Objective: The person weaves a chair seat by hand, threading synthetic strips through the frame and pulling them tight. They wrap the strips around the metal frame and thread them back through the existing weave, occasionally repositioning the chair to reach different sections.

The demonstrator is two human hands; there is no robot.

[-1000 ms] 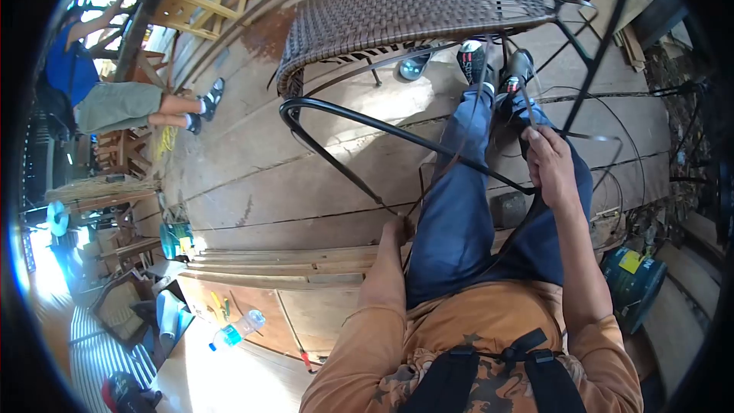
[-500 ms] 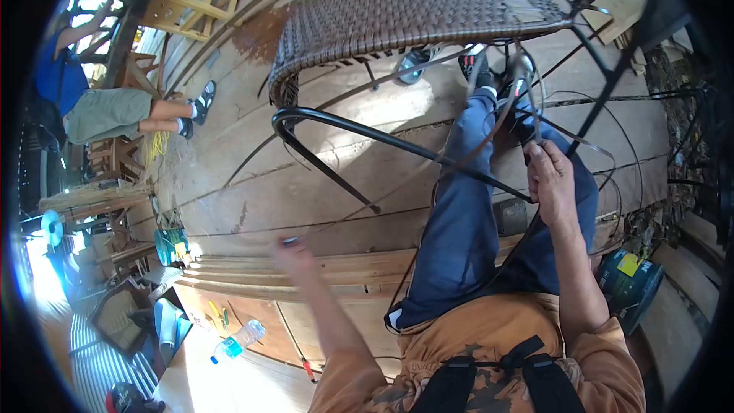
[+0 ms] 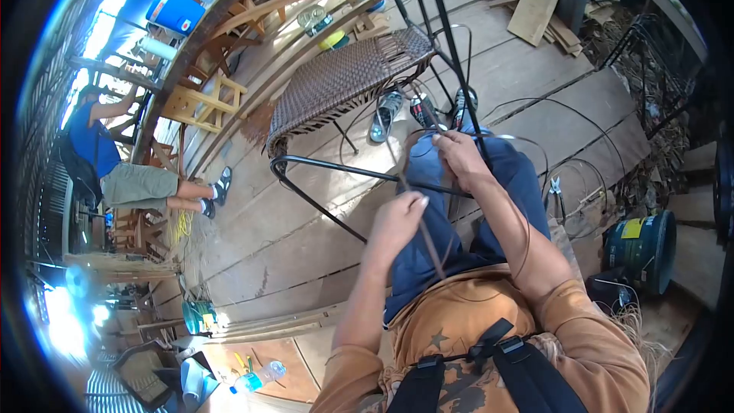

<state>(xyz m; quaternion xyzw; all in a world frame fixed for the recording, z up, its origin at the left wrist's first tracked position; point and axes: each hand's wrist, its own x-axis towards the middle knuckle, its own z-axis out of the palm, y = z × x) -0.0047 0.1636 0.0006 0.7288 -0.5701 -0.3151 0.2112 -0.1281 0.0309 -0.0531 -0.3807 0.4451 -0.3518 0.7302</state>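
A chair with a brown woven seat [image 3: 344,80] and a black tubular metal frame [image 3: 336,170] stands in front of my legs. My left hand [image 3: 396,223] is pinched closed on a flat brown weaving strip [image 3: 430,241], just below the frame's lower bar. That strip hangs down over my lap. Higher and to the right, my right hand [image 3: 461,157] has its fingers closed on brown strip beside the upright frame tube, over my knee. Loose lengths of strip loop around both hands and past my right forearm.
Pliers [image 3: 556,187] stand by my right leg, near a dark green bucket [image 3: 642,251]. A plastic bottle [image 3: 260,377] lies at lower left. Wood scraps [image 3: 535,8] are piled at upper right. Another person [image 3: 95,141] in a blue shirt stands at left, by a yellow wooden frame [image 3: 200,103].
My left hand has come in from far left to near the frame bar and my right hand. The strip it drew out now hangs slack. My view has shifted, with the chair appearing smaller.
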